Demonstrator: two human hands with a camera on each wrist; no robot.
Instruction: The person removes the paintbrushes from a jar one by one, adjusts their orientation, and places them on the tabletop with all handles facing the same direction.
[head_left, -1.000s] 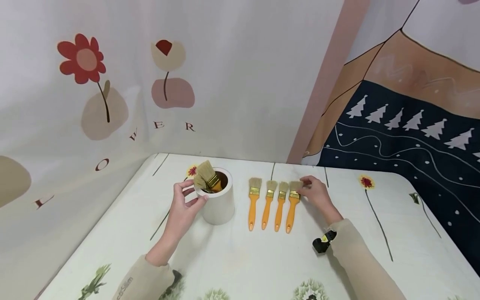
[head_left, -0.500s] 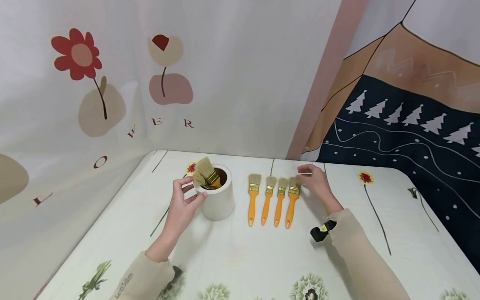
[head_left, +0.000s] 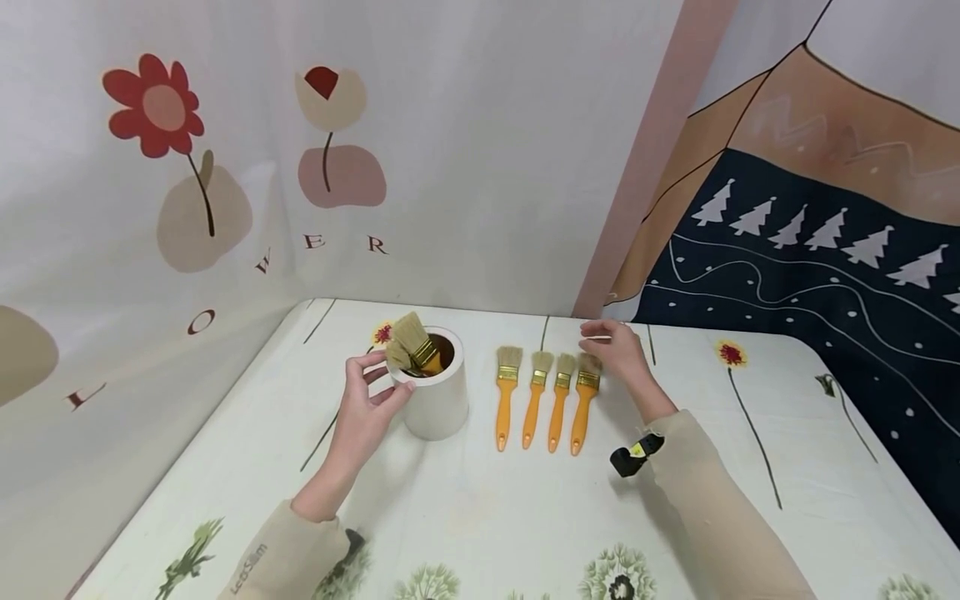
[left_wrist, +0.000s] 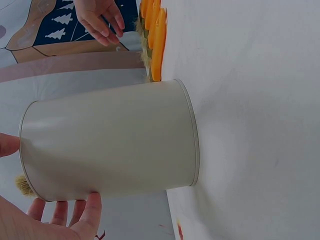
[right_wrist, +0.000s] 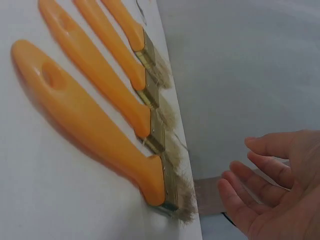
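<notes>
My left hand [head_left: 367, 408] grips the rim of a white cylindrical canister [head_left: 437, 408], thumb on one side and fingers on the other. Inside it lean paintbrushes [head_left: 412, 337] with their pale bristles up; their handles are mostly hidden. To its right, several orange-handled paintbrushes lie in a row, bristles pointing away from me. My right hand [head_left: 613, 346] hovers near the bristles of the rightmost paintbrush [head_left: 582, 412], which it partly covers in the head view. In the right wrist view that hand [right_wrist: 280, 185] holds nothing, its fingers loosely bent beyond the bristle end of the paintbrush [right_wrist: 90, 120].
A white table [head_left: 480, 517] with printed flowers bears everything. Behind it hangs a pale curtain [head_left: 480, 167] with flower prints, and a dark cloth with white trees [head_left: 810, 250] is at the right. A black wrist camera [head_left: 633, 454] sits under the right cuff.
My right hand has lifted off the rightmost paintbrush's bristles and shifted slightly left and away from me. My left hand keeps its grip on the canister. The head view has tipped slightly.
</notes>
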